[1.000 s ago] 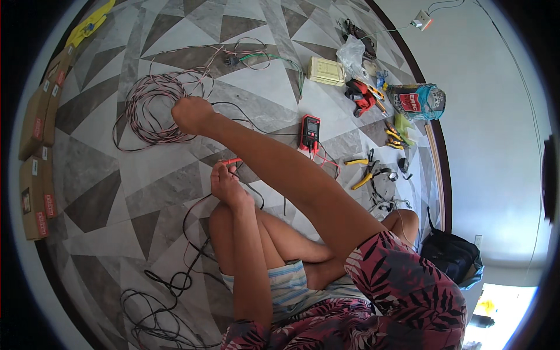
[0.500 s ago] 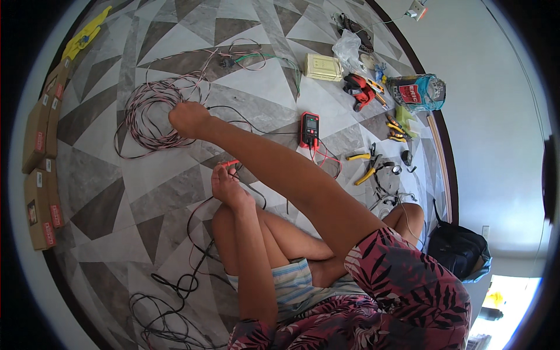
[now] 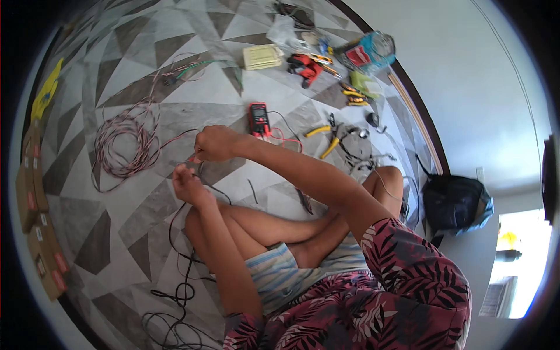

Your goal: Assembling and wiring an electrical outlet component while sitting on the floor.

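Observation:
My right hand (image 3: 217, 143) is closed on a thin wire, which runs from its fingers back to a loose coil of reddish-and-dark wire (image 3: 125, 143) on the floor at the left. Just below and left of it, my left hand (image 3: 189, 185) pinches a red test probe (image 3: 196, 159), partly hidden between the two hands. Dark leads hang from around the hands toward the floor. A red-and-black multimeter (image 3: 259, 119) lies to the right of my right hand, with leads plugged into its lower end.
Yellow-handled pliers (image 3: 328, 143), a cream box (image 3: 262, 57), a red-and-black tool (image 3: 305, 69) and a blue container (image 3: 373, 49) lie at the right. Black cable (image 3: 181, 294) tangles at lower left. Cardboard boxes (image 3: 46, 256) line the left wall; a black bag (image 3: 452, 201) sits at right.
My right hand has left the coil and come toward my left hand, drawing a wire with it. The view has shifted, so floor things appear further left.

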Demonstrator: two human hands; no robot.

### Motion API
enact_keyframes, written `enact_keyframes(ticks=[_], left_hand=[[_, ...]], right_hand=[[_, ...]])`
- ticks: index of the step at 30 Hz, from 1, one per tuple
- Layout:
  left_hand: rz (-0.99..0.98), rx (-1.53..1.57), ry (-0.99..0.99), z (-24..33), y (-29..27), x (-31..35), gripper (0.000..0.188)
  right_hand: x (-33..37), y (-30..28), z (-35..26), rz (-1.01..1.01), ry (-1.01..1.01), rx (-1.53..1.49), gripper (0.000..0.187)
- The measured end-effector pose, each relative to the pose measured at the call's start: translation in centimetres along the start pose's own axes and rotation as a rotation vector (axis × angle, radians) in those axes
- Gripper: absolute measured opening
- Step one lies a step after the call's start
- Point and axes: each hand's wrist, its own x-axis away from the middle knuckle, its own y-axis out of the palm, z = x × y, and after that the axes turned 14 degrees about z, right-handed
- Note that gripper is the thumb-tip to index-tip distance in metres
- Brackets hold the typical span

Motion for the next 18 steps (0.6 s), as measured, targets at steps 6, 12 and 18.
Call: enact_keyframes(ticks=[6, 12, 18], left_hand=[[0.312, -0.089, 0.194, 0.7, -1.3, -6.0, 0.011], [0.421, -0.672, 0.925, 3.6, -0.5, -3.1, 0.016], [-0.406, -0.575, 0.915, 2.4, 0.1, 4.9, 0.018]], right_hand=[[7.1, -5.7, 0.9, 0.556, 0.044, -0.166, 0.023], [23.9, -18.2, 4.9, 0.886, 0.259, -0.333, 0.025], [48.4, -32.1, 8.3, 1.241, 0.442, 0.131, 0.034]])
